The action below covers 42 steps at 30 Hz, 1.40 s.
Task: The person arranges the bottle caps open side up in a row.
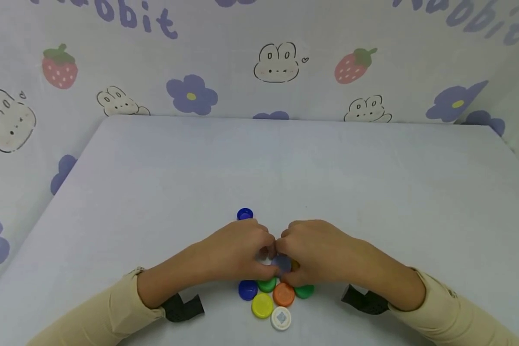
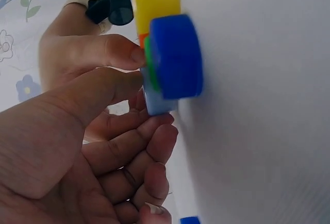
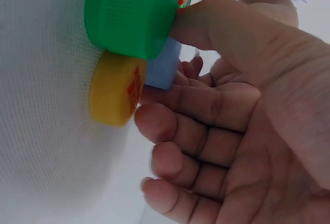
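Observation:
My left hand [image 1: 244, 250] and right hand [image 1: 315, 252] meet over a cluster of plastic bottle caps, knuckles close together. Between them is a light blue cap [image 1: 281, 264], pinched by thumb and finger from both sides. In the left wrist view the light blue cap [image 2: 159, 104] is partly hidden behind a dark blue cap [image 2: 178, 56]. A green cap [image 3: 131, 15] and a yellow-orange cap with red print [image 3: 117, 90] stand beside the right fingertips. My other fingers on both hands are loosely curled.
Nearer to me lie a dark blue cap [image 1: 248, 290], green caps [image 1: 266, 284], an orange cap [image 1: 283, 294], a yellow cap [image 1: 262, 305] and a white cap with a printed square [image 1: 281, 318]. Another blue cap [image 1: 244, 214] sits beyond the left hand on the white table [image 1: 285, 163].

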Motion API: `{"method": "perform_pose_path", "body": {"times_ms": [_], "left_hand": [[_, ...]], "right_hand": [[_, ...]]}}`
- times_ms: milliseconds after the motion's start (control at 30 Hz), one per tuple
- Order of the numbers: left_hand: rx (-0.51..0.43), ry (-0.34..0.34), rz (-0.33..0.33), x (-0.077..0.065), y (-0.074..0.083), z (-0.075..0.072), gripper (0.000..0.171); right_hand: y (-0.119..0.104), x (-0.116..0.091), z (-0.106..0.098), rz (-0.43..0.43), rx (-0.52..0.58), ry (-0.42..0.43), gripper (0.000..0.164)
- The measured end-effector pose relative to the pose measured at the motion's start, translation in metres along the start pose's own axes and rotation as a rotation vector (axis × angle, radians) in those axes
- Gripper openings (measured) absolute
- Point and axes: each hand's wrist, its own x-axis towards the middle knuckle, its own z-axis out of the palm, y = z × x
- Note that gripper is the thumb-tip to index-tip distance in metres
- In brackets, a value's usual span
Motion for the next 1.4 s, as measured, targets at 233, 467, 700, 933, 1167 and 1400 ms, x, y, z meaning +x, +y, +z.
{"method": "perform_pose_path", "body": {"times_ms": [233, 467, 700, 933, 1167, 1400], "left_hand": [[0.004, 0.085, -0.056, -0.008, 0.002, -0.015, 0.018], [-0.01, 0.196, -0.059, -0.016, 0.007, -0.036, 0.023], [-0.078, 0.311, -0.059, -0.02, 0.008, -0.045, 0.024], [-0.104, 0.436, -0.04, -0.019, 0.006, -0.045, 0.023], [-0.042, 0.504, 0.006, -0.017, 0.007, -0.04, 0.042], [0.039, 0.546, 0.071, -0.014, 0.007, -0.035, 0.047]], "right_hand": [[0.003, -0.002, -0.004, 0.055, 0.043, 0.117, 0.018], [0.005, -0.004, -0.012, 0.074, 0.208, 0.303, 0.026], [0.009, -0.003, -0.016, 0.006, 0.345, 0.448, 0.03], [0.021, 0.001, -0.016, -0.006, 0.603, 0.477, 0.022], [0.029, 0.003, -0.016, 0.072, 0.922, 0.389, 0.02], [0.03, 0.006, -0.014, 0.065, 1.178, 0.306, 0.022]]}}
